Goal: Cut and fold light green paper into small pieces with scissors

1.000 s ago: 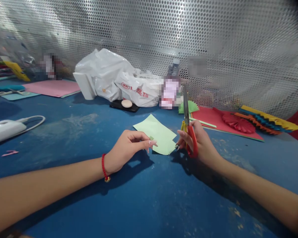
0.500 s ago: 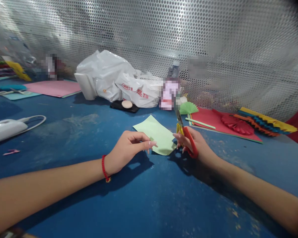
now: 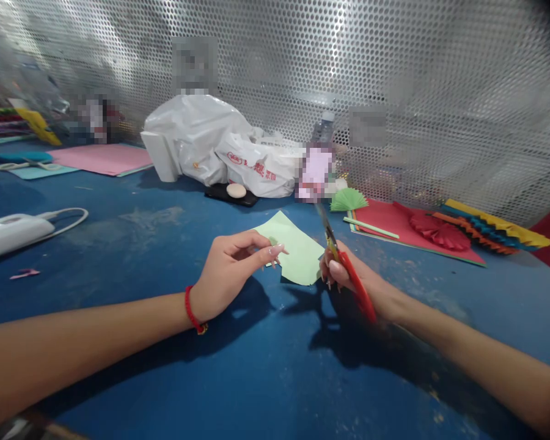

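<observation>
Green paper point(image 3: 300, 250): on your blue table point(image 3: 256, 366)
Left hand point(image 3: 231, 263): your fingers narrowed over its left side; grip unclear
Right hand point(image 3: 364, 278): you hold scissors point(image 3: 358, 287) beside it
White bags point(image 3: 199, 131): beyond it, contents hidden

Wearer's two hands point(image 3: 238, 260) point(image 3: 371, 281), two pairs of scissors point(image 3: 358, 287) point(image 3: 7, 166), one pale green sheet point(image 3: 297, 250), two paper fans point(image 3: 349, 200) point(image 3: 440, 231), three pleated strips point(image 3: 499, 223)

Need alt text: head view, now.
A person's right hand holds red-handled scissors by a light-green paper sheet on a blue table; the left hand is at the sheet's left side. White plastic bags stand behind.
</observation>
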### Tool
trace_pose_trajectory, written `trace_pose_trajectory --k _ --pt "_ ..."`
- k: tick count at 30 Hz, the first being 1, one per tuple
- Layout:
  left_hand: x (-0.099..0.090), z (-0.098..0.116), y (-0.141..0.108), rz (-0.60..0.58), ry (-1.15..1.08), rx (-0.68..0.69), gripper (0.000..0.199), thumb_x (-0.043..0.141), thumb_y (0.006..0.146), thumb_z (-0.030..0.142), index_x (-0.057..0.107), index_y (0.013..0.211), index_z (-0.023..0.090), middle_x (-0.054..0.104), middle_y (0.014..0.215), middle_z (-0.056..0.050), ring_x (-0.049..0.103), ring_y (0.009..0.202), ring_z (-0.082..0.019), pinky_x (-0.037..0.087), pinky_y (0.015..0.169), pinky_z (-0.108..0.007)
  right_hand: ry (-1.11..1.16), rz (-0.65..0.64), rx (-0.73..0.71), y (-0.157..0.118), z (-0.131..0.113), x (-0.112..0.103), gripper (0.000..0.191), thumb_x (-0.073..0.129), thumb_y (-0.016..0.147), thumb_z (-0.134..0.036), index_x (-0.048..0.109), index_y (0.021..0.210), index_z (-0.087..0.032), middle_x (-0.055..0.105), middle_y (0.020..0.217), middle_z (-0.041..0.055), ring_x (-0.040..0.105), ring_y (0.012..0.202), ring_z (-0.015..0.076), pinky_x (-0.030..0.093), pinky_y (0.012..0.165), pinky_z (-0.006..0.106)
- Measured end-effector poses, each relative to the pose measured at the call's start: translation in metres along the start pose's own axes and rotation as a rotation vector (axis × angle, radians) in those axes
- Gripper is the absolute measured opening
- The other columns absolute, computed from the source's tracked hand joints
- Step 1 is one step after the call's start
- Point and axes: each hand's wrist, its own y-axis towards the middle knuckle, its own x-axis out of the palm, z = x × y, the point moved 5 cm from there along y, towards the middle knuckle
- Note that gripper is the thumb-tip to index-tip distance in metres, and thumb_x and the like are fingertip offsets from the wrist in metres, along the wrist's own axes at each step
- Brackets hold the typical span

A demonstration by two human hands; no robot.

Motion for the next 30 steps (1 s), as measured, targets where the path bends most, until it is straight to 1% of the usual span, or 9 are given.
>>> trace_pose_trajectory --k 2,4,8,11,14,16,21,25,30 --pt "0.0 0.001 -0.001 -0.006 -0.013 0.003 0.015 0.074 0.079 0.023 0.071 0.067 0.014 0.066 0.064 0.001 0.057 0.061 -0.009 0.045 0.059 -0.018 0.095 -0.081 0.008 -0.001 -0.003 0.001 0.05 0.041 0.089 -0.072 0.044 0.089 -0.022 0.05 0.083 0.0014 0.047 0.071 0.016 0.044 0.064 0.03" --pt "0.0 0.001 -0.001 -0.014 -0.027 -0.005 0.016 0.074 0.079 0.022 0.071 0.066 0.015 0.066 0.064 0.001 0.057 0.061 -0.008 0.045 0.06 -0.018 0.146 -0.133 0.035 -0.002 -0.008 0.004 0.049 0.049 0.086 -0.071 0.045 0.087 -0.021 0.048 0.081 -0.0003 0.044 0.069 0.0147 0.04 0.062 0.028" --pt "0.0 -0.004 -0.001 -0.041 -0.072 -0.037 0.016 0.076 0.078 0.023 0.073 0.064 0.016 0.069 0.063 0.001 0.059 0.063 -0.009 0.046 0.062 -0.019 0.01 -0.207 0.054 -0.003 -0.022 0.006 0.049 0.061 0.08 -0.067 0.049 0.084 -0.019 0.047 0.079 -0.0011 0.042 0.07 0.0145 0.037 0.062 0.026" --pt "0.001 -0.011 -0.001 -0.067 -0.153 -0.112 0.013 0.076 0.076 0.023 0.075 0.066 0.016 0.071 0.065 -0.001 0.061 0.064 -0.011 0.048 0.064 -0.021 -0.042 -0.302 0.066 -0.004 -0.026 0.004 0.051 0.058 0.081 -0.069 0.051 0.089 -0.019 0.048 0.081 -0.0005 0.042 0.071 0.0151 0.037 0.062 0.026" --pt "0.002 -0.013 -0.002 -0.091 -0.192 -0.176 0.014 0.077 0.075 0.024 0.076 0.064 0.016 0.071 0.063 -0.002 0.061 0.063 -0.011 0.048 0.063 -0.02 0.006 -0.401 0.04 -0.006 -0.026 0.002 0.055 0.054 0.084 -0.07 0.052 0.098 -0.018 0.047 0.083 -0.0005 0.041 0.073 0.0145 0.037 0.064 0.026" --pt "0.004 -0.012 -0.003 -0.107 -0.21 -0.189 0.014 0.076 0.075 0.023 0.076 0.063 0.016 0.071 0.063 -0.002 0.061 0.062 -0.011 0.048 0.063 -0.02 0.025 -0.444 0.032 -0.007 -0.025 0.001 0.056 0.053 0.084 -0.071 0.051 0.099 -0.017 0.045 0.084 -0.001 0.039 0.072 0.0137 0.036 0.064 0.025" --pt "0.005 -0.012 -0.004 -0.117 -0.299 -0.234 0.01 0.075 0.074 0.018 0.078 0.064 0.018 0.073 0.066 -0.001 0.063 0.061 -0.01 0.05 0.06 -0.017 0.012 -0.451 0.078 -0.007 -0.025 0.001 0.06 0.053 0.081 -0.076 0.051 0.094 -0.017 0.041 0.081 -0.0016 0.036 0.07 0.0131 0.033 0.062 0.025" --pt "0.004 -0.013 -0.004 -0.111 -0.281 -0.25 0.009 0.074 0.072 0.015 0.078 0.064 0.017 0.072 0.063 -0.002 0.062 0.059 -0.01 0.048 0.056 -0.017 -0.036 -0.43 0.133 -0.009 -0.028 0.0 0.062 0.054 0.079 -0.077 0.055 0.092 -0.016 0.045 0.083 0.0012 0.04 0.073 0.0152 0.035 0.061 0.025" --pt "0.007 -0.009 -0.003 -0.12 -0.294 -0.267 0.015 0.074 0.07 0.016 0.075 0.055 0.016 0.07 0.06 -0.002 0.061 0.057 -0.01 0.047 0.056 -0.017 -0.036 -0.405 0.181 -0.01 -0.028 0.0 0.065 0.054 0.077 -0.078 0.057 0.093 -0.016 0.048 0.085 0.0035 0.044 0.075 0.0171 0.039 0.062 0.027"
